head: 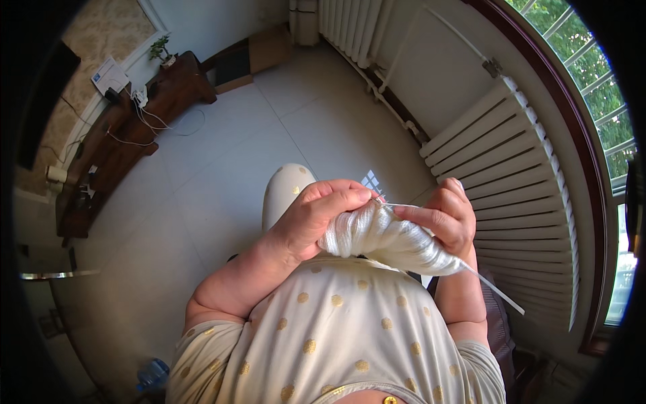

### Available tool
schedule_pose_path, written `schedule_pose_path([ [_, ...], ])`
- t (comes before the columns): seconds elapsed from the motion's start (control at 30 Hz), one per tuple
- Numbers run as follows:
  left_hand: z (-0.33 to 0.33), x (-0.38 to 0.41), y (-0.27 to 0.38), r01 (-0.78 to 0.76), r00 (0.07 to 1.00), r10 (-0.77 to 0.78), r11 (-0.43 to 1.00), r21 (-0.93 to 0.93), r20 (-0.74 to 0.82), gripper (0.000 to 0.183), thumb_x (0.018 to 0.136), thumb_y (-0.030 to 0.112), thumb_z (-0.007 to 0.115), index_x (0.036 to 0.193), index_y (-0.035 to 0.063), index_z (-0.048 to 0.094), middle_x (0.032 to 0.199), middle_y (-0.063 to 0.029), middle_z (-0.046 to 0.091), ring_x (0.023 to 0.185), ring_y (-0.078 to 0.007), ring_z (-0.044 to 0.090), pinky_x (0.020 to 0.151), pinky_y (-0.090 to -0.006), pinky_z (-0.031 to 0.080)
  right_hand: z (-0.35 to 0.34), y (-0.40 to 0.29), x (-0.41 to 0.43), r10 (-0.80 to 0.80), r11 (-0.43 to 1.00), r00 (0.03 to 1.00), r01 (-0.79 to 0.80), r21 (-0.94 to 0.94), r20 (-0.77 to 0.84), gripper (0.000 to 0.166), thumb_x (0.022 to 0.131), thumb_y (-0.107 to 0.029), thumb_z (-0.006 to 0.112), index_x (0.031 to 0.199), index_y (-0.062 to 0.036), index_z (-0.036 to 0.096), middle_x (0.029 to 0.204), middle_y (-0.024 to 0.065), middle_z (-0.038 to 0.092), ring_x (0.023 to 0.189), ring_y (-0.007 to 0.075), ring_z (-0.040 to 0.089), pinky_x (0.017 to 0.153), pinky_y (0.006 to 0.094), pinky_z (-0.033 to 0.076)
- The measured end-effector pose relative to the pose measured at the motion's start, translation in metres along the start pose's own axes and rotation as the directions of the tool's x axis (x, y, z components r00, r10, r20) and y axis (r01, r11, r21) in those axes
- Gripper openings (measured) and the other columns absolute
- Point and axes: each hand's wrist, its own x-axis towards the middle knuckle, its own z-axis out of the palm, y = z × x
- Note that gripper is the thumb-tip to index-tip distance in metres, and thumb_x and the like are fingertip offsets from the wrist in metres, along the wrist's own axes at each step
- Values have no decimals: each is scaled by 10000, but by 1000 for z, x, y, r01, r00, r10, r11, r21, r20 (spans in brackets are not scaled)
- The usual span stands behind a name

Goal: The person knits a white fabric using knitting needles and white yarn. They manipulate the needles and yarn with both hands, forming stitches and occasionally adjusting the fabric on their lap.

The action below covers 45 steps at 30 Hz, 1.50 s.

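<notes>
A bunched piece of white knitting [388, 240] is held up before my chest. Thumb and fingers of my left hand [320, 214] pinch its upper edge, close to a thin needle tip. My right hand [446, 219] is at the opposite side, its index finger extended to the work and the other fingers curled. A white yarn strand [406, 204] runs taut between the two hands. From the lower right end of the knitting sticks out a pale, straight knitting needle [497, 293]. The fabric covers part of the fingers.
White radiators [509, 166] line the wall beneath a window [595, 91] on the right. At the left, a dark wooden low cabinet [131, 131] bears a potted plant [164, 53], a white box and cables. A cardboard box [270, 48] stands beyond. A blue plastic bottle [153, 373] is at lower left.
</notes>
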Motion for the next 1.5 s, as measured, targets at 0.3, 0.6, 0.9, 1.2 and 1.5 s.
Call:
schedule_pose_path([
  [0.3, -3, 2, -7, -73, 997, 75, 993, 97, -14, 173, 902, 86, 635, 1045, -10, 653, 959, -67, 679, 860, -110, 646, 772, -253, 543, -1, -2, -7, 122, 990, 992, -125, 60, 42, 354, 603, -173, 776, 940, -86, 715, 705, 20, 535, 628, 183, 498, 605, 314, 385],
  [0.6, 5, -4, -9, -87, 996, 89, 980, 179, -5, 194, 915, 101, 634, 1073, -11, 646, 973, -49, 669, 885, -88, 626, 803, -236, 525, 14, 1, -19, 297, 946, 952, -283, 161, -70, 293, 633, -170, 790, 881, -102, 649, 746, 20, 553, 690, 204, 527, 648, 327, 415],
  [0.9, 4, -8, -4, -99, 995, 101, 961, 258, 7, 187, 913, 103, 626, 1061, -11, 644, 963, -43, 664, 869, -75, 616, 792, -231, 518, 0, 9, -19, 235, 926, 971, -234, 298, 31, 286, 614, -222, 799, 863, -107, 716, 711, -20, 548, 690, 165, 521, 628, 287, 418],
  [1.2, 6, -6, -7, -140, 990, 132, 915, 378, 47, 172, 924, 110, 620, 1059, 7, 648, 957, -29, 663, 881, -67, 609, 805, -230, 509, 1, -1, -14, 193, 952, 979, -201, 232, 57, 296, 621, -187, 788, 887, -110, 686, 724, -10, 563, 684, 186, 524, 628, 310, 408],
  [1.5, 8, -4, -15, -93, 996, 93, 947, 306, 17, 206, 959, 198, 593, 1009, 10, 663, 904, -2, 646, 826, -50, 572, 754, -218, 478, -1, -8, 17, 191, 977, 942, -209, 36, 275, 423, 741, -357, 712, 1000, -38, 609, 883, 83, 618, 817, 272, 557, 732, 372, 432],
])
